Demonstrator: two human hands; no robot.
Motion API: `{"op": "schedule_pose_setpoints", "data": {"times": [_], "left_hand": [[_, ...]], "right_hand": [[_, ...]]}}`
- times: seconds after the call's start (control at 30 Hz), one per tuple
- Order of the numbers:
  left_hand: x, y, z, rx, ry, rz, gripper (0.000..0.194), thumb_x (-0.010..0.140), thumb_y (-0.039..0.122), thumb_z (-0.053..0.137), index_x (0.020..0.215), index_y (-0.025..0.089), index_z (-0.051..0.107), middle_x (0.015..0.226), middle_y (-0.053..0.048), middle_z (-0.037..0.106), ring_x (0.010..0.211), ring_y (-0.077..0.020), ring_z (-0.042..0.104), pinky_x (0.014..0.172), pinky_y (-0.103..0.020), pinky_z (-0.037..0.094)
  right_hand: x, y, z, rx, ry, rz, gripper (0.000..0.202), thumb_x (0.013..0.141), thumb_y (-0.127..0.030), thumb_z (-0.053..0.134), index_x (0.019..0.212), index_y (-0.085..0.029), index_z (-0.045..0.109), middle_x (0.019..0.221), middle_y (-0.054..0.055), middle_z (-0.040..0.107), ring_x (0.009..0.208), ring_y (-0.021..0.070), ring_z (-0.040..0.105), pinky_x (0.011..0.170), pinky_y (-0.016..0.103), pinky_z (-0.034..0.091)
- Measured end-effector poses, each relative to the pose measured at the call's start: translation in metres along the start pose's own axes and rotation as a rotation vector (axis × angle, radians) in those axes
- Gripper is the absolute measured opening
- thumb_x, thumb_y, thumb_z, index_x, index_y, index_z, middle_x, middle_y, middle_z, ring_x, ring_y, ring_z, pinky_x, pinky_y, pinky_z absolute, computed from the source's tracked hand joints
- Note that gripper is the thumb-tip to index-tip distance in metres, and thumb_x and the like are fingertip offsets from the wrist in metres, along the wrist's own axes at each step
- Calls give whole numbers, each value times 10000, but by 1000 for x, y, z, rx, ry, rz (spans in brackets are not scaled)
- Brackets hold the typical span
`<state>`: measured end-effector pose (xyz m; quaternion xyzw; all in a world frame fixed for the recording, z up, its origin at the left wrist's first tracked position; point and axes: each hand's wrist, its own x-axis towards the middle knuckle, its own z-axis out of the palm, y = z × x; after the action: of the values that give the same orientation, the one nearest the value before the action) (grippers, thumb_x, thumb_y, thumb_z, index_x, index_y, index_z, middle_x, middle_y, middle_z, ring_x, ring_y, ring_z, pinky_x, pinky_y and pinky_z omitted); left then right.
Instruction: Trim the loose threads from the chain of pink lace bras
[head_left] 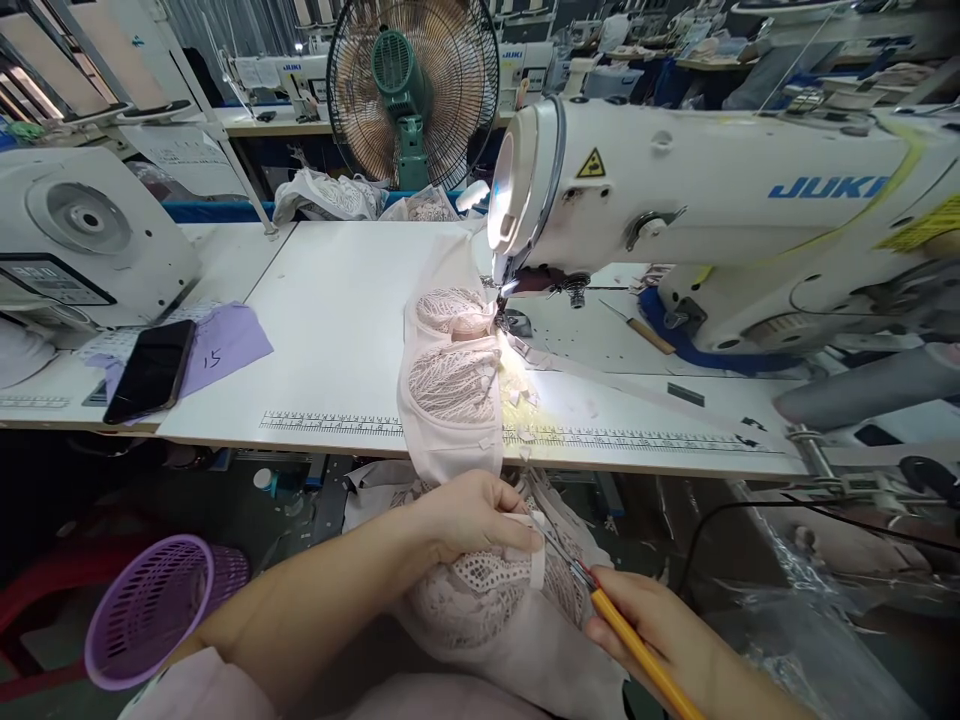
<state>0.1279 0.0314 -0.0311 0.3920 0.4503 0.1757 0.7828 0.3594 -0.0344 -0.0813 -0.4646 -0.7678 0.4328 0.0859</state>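
- Garment (480, 620), head view: pale, lacy, bunched on the lap below the table (337, 330) edge.
- Left hand (465, 515): thumb and fingers pinching the garment's upper edge, beside a narrow white strip (538, 550).
- Right hand (645, 630): fingers closed round the orange handle of a slim metal-tipped tool (637, 645); tip points at the pinched edge, close to the left fingers. Can't tell if it touches cloth.
- Second piece (454, 385): similar lace, lying on the table with its top side near the needle area of the sewing machine (697, 190), lower end over the front edge. Can't see if it joins the garment; left hand covers that spot.
- Handling, my read: light, limp, folds easily. Lace is open and likely snags or tears on a metal tip; smooth panels may slip.
- Best hold: firm edge or seam right next to the tip, cloth pulled lightly taut, fingertips off the tip's line. Avoid gripping by lace alone.
- Tool: rigid, thin; hold by handle.
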Motion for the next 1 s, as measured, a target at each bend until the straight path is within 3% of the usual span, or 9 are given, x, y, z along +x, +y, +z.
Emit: {"op": "schedule_pose_setpoints", "data": {"times": [0.2,0.33,0.53,0.73,1.0], "left_hand": [[0,0,2,-20,20,11,320,416,307,838,486,147,571,445,69,468,467,-62,369,489,-235,253],[0,1,3,-13,36,13,301,426,291,825,479,152,563,423,76,449,450,-59,355,480,-236,246],[0,0,4,8,-3,-30,269,425,262,821,524,143,601,462,58,509,480,-73,405,501,-238,272],[2,-2,2,-8,1,-22,256,437,258,806,522,135,599,476,59,503,493,-68,407,521,-237,279],[4,-4,-1,17,-3,-35,263,438,273,808,534,137,605,480,56,498,497,-76,405,527,-246,284]], "right_hand": [[3,-6,2,-54,-17,32,411,916,-529,402,650,-245,270,616,-18,417,547,156,422,505,277,339],[4,-9,-3,-117,1,52,385,916,-523,386,664,-246,294,635,4,488,566,178,481,514,284,382],[5,-4,-7,-294,-3,51,372,904,-557,375,702,-254,302,633,1,504,552,193,489,507,285,323],[7,-7,-8,-210,-78,98,375,916,-544,338,690,-250,281,671,8,480,601,191,491,550,294,361],[10,-11,-7,-144,-31,100,373,891,-510,407,660,-249,274,643,-2,472,573,172,468,528,289,378]]}}
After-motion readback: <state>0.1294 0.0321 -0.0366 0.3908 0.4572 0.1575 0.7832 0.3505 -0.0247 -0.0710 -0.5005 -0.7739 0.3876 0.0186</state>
